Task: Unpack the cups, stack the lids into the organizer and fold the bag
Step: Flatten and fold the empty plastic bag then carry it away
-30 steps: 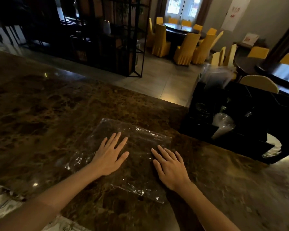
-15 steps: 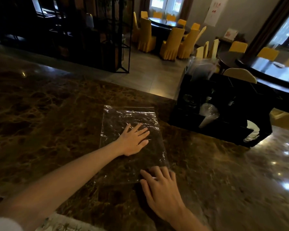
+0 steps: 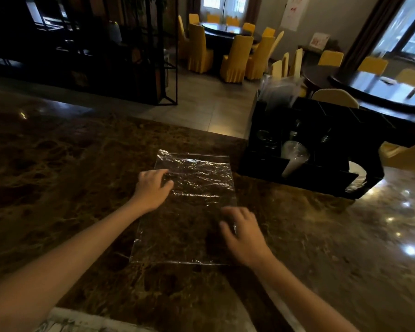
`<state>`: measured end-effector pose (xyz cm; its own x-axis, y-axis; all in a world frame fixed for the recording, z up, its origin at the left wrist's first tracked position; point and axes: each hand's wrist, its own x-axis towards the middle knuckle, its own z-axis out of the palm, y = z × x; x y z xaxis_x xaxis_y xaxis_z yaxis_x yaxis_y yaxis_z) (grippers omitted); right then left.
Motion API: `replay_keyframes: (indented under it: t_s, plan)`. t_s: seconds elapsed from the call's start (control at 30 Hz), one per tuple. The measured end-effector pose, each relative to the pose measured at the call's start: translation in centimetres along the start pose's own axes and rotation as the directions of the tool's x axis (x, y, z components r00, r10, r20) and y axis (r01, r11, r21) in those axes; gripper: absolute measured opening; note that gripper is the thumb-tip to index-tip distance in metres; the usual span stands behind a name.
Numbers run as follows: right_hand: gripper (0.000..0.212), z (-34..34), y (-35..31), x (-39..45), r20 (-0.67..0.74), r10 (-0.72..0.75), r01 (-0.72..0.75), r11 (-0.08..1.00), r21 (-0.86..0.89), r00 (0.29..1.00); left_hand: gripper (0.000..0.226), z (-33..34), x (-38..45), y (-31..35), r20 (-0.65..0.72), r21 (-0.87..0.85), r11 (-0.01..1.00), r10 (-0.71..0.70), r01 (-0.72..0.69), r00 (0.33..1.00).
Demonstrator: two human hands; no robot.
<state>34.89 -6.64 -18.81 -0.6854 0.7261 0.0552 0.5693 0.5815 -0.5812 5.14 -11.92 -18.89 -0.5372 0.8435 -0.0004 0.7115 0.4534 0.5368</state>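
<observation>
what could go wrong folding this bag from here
The clear bag lies flat on the glossy marble counter, so it may slide as it is folded. The left hand and right hand sit only at opposite edges, so the crinkled far half may crease unevenly or trap air.

Bag (image 3: 189, 207) on counter (image 3: 58, 176), organizer (image 3: 309, 149) right.

Brown marble counter (image 3: 58, 164); yellow chairs (image 3: 235, 58) around dark table (image 3: 225, 29); black shelving (image 3: 101, 49)

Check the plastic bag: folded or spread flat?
Spread flat. The bag lies as one sheet on the counter, with all four edges showing and no fold yet.
</observation>
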Motion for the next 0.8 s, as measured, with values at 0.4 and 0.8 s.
replay_keyframes:
  t_s: [0.4,0.8]
  plan:
    - [0.023,-3.1,5.2,12.9,0.198,0.429,-0.467,0.727,0.504,0.881,0.062,-2.9,2.0,-3.2,0.280,-0.578,0.672,-0.369,0.463,0.886]
    - [0.011,-4.1,5.1,14.2,0.152,0.219,-0.265,0.846,0.463,0.964,0.010,-3.7,4.9,-5.2,0.372,-0.614,0.652,-0.258,0.445,0.892]
